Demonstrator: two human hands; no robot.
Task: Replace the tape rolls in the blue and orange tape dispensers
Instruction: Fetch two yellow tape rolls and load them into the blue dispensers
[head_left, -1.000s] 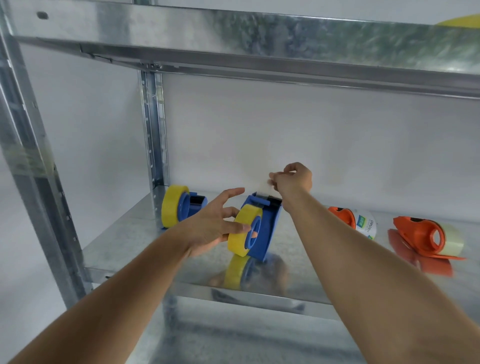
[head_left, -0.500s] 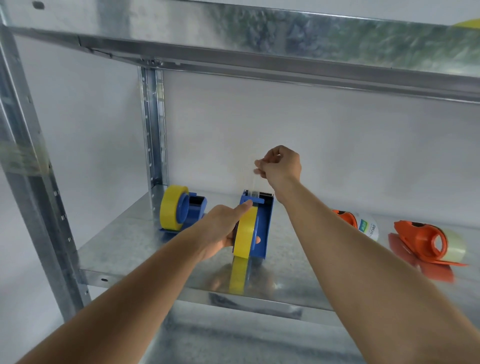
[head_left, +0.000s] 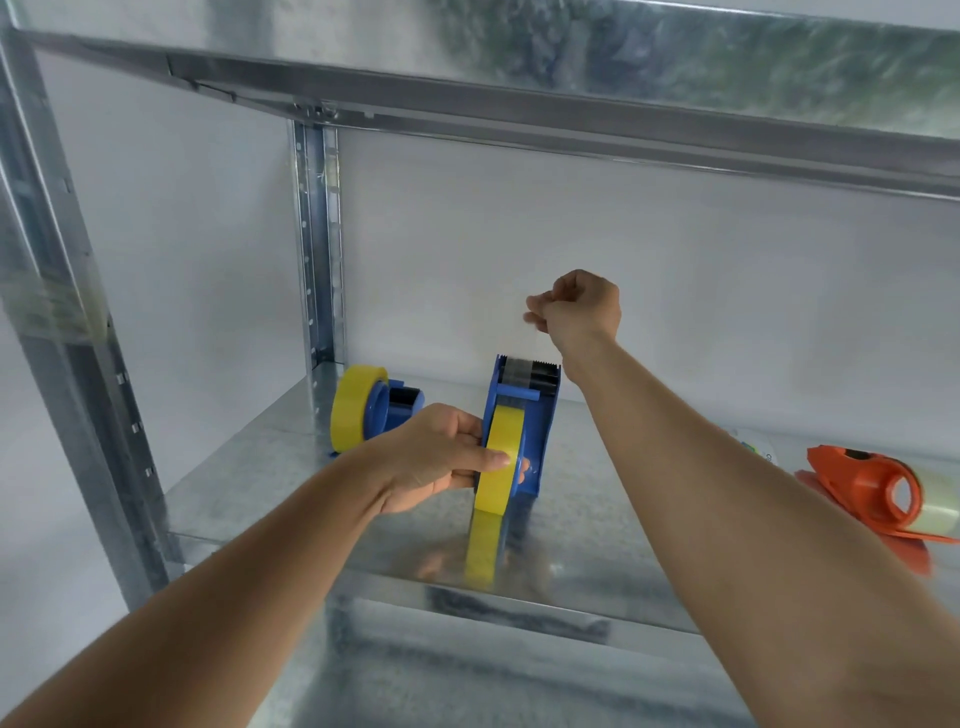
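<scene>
A blue tape dispenser (head_left: 537, 415) stands upright on the metal shelf (head_left: 260, 488) with a yellow tape roll (head_left: 496, 467) mounted in it. My left hand (head_left: 436, 457) grips that roll, thumb across its front. My right hand (head_left: 576, 309) is raised above the dispenser's cutter and pinches the clear tape end (head_left: 530, 338) pulled up from it. A second blue dispenser (head_left: 387, 408) with a yellow roll (head_left: 353, 405) sits at the back left. An orange dispenser (head_left: 862, 488) holding a clear roll (head_left: 935, 504) lies at the right.
The upper shelf (head_left: 519, 62) hangs low overhead. Metal uprights stand at the left front (head_left: 67, 322) and back corner (head_left: 317, 249). A white wall closes the back. My right forearm hides most of another object (head_left: 756, 447) between the dispensers.
The dispenser was turned so its roll faces me edge-on, and my left hand closed around the roll. My right hand rose, drawing the tape end up off the cutter.
</scene>
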